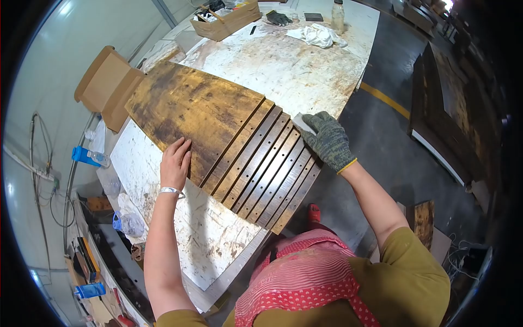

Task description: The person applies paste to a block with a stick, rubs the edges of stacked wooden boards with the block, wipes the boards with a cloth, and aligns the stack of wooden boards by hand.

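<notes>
Several dark-stained wooden boards (199, 109) lie overlapped like steps, with small holes along their exposed edges. My left hand (175, 163), bare and with a silver bracelet at the wrist, rests on the near left edge of the top board, its fingers stretched out. A grey-green knit glove with a yellow cuff covers my right hand (326, 139). Its fingers are closed on a white pad (304, 123) at the right ends of the stepped boards. The gloved fingers partly hide the pad, so its exact kind cannot be made out.
The boards lie on a stained white worktable (283, 65). At its far end are a cardboard box (229, 22), a dark glove (279, 18), a white cloth (318, 36) and a bottle (338, 16). An open carton (109, 87) stands left. More wood (447, 109) is stacked right.
</notes>
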Motion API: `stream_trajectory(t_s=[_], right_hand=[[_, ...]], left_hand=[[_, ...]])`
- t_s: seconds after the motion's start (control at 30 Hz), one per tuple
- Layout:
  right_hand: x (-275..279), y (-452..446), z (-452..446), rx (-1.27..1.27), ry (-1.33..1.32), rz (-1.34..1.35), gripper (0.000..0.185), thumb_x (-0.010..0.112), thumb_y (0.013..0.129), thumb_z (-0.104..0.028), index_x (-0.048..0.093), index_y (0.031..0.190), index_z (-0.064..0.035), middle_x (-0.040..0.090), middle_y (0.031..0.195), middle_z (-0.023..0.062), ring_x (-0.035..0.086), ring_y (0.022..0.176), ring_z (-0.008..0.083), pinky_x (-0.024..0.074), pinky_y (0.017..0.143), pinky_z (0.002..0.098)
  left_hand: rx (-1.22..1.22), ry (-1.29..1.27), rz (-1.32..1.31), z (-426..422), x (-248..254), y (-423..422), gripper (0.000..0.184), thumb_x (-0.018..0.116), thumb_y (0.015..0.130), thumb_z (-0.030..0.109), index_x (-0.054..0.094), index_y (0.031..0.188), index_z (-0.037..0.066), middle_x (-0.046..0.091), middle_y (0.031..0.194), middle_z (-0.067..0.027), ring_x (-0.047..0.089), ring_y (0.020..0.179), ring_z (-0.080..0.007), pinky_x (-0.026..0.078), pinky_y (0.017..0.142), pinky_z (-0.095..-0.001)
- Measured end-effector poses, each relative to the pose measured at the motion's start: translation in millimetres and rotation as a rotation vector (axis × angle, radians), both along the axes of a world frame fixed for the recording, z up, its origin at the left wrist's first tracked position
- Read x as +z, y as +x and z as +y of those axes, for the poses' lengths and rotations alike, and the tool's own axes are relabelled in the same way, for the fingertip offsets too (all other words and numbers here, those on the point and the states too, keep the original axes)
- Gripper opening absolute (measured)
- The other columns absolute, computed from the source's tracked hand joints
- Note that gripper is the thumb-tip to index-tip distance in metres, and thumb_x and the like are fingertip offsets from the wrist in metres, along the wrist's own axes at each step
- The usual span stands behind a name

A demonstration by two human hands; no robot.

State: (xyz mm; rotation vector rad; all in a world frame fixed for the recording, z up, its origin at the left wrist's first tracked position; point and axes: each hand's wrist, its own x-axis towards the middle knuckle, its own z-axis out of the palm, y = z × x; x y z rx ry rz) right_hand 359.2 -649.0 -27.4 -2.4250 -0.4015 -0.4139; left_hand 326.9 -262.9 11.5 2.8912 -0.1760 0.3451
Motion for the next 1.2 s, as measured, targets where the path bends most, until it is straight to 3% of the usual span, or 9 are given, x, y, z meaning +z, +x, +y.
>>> stream_trajectory(t_s=[0.23,0.33,0.37,0.5,0.6,0.7,0.83,1.1,1.2], right_hand=[[15,-42,28,0.309,-0.194,-0.071,0.036,0.056,0.080,-0.021,0.059,0.113,-0.0082,0.056,0.099,0.0139,0.055,0.088,0.0304,0.0462,0.076,0.0402],[15,-22,14,0.266,-0.333,-0.400,0.034,0.058,0.078,-0.022,0.061,0.109,-0.0083,0.057,0.099,0.0145,0.055,0.089,0.0305,0.0464,0.075,0.0402],[13,-13,15,0.036,-0.097,-0.066,0.031,0.059,0.078,-0.022,0.063,0.106,-0.0074,0.058,0.098,0.0152,0.055,0.088,0.0313,0.0462,0.075,0.0406],[9,-14,19,0.061,-0.128,-0.053,0.032,0.059,0.079,-0.024,0.062,0.105,-0.0047,0.056,0.091,0.0166,0.054,0.085,0.0322,0.0451,0.076,0.0419],[5,-58,48,0.301,-0.288,-0.296,0.037,0.058,0.075,-0.023,0.058,0.108,-0.0046,0.051,0.091,0.0123,0.053,0.079,0.0279,0.0432,0.069,0.0396],[10,-111,100,0.506,-0.246,-0.203,0.017,0.052,0.082,-0.021,0.057,0.090,-0.0068,0.055,0.076,0.0090,0.055,0.068,0.0257,0.0446,0.058,0.0373],[3,-163,136,0.903,-0.037,0.080,0.023,0.054,0.083,-0.025,0.057,0.092,-0.0045,0.057,0.080,0.0111,0.058,0.076,0.0293,0.0479,0.063,0.0404],[28,-92,98,0.421,-0.044,-0.113,0.040,0.065,0.073,-0.027,0.059,0.105,-0.0044,0.055,0.088,0.0121,0.056,0.079,0.0270,0.0473,0.067,0.0393],[43,-97,128,0.537,-0.100,-0.145,0.037,0.063,0.074,-0.025,0.058,0.105,-0.0058,0.054,0.087,0.0109,0.055,0.080,0.0263,0.0454,0.069,0.0387]], left_hand=[[-0.009,-0.023,0.021,2,-2,0,0.032,0.048,0.091,0.019,0.058,0.120,0.009,0.052,0.127,-0.0097,0.047,0.117,-0.0291,0.036,0.101,-0.0379],[0.004,0.002,-0.049,2,-5,0,0.030,0.051,0.089,0.020,0.061,0.116,0.013,0.055,0.125,-0.0068,0.049,0.115,-0.0283,0.040,0.098,-0.0378],[0.010,0.000,-0.046,2,-6,0,0.030,0.051,0.089,0.020,0.061,0.116,0.013,0.055,0.125,-0.0068,0.049,0.115,-0.0283,0.040,0.098,-0.0378],[0.011,-0.016,-0.057,3,-8,0,0.029,0.051,0.089,0.021,0.061,0.116,0.014,0.055,0.125,-0.0063,0.049,0.114,-0.0279,0.040,0.097,-0.0379],[0.001,-0.017,-0.081,4,-10,0,0.029,0.051,0.089,0.021,0.061,0.116,0.014,0.055,0.124,-0.0058,0.050,0.114,-0.0278,0.041,0.096,-0.0381],[-0.007,-0.009,-0.111,5,-12,-1,0.029,0.052,0.089,0.021,0.061,0.115,0.015,0.055,0.124,-0.0055,0.050,0.114,-0.0279,0.042,0.095,-0.0382],[-0.009,0.001,-0.113,6,-15,-1,0.030,0.051,0.090,0.024,0.060,0.118,0.018,0.054,0.125,-0.0045,0.049,0.114,-0.0276,0.042,0.091,-0.0388],[0.007,-0.006,-0.128,5,-17,-3,0.029,0.049,0.091,0.023,0.060,0.117,0.017,0.054,0.124,-0.0052,0.048,0.114,-0.0286,0.041,0.092,-0.0398],[0.028,0.001,-0.116,4,-16,-6,0.029,0.048,0.091,0.023,0.059,0.118,0.018,0.053,0.125,-0.0044,0.048,0.114,-0.0283,0.041,0.090,-0.0399]])
